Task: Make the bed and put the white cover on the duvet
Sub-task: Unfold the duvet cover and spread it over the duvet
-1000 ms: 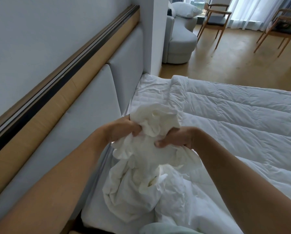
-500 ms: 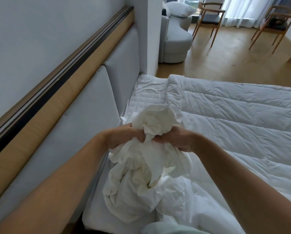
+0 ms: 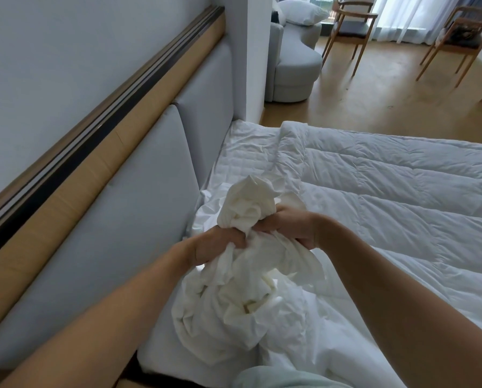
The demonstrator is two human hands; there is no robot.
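The white cover (image 3: 234,298) is bunched into a crumpled bundle above the near corner of the bed. My left hand (image 3: 217,245) grips it from the left and my right hand (image 3: 287,224) grips it from the right, knuckles close together; a tuft of cloth sticks up between them. The rest of the cover hangs down onto the mattress. The quilted white duvet (image 3: 396,197) lies spread flat over the bed to the right, with its edge folded near the headboard. A strip of the white bed sheet (image 3: 248,152) shows between duvet and headboard.
A grey padded headboard (image 3: 139,208) with a wooden ledge runs along the left. Past a white wall pillar stands a grey armchair (image 3: 293,65) carrying a pillow. Two wooden chairs (image 3: 349,26) stand on the wood floor by curtains at the back.
My two hands have come closer together on the cover, gathering more cloth into the bundle. The view has dipped and turned slightly.
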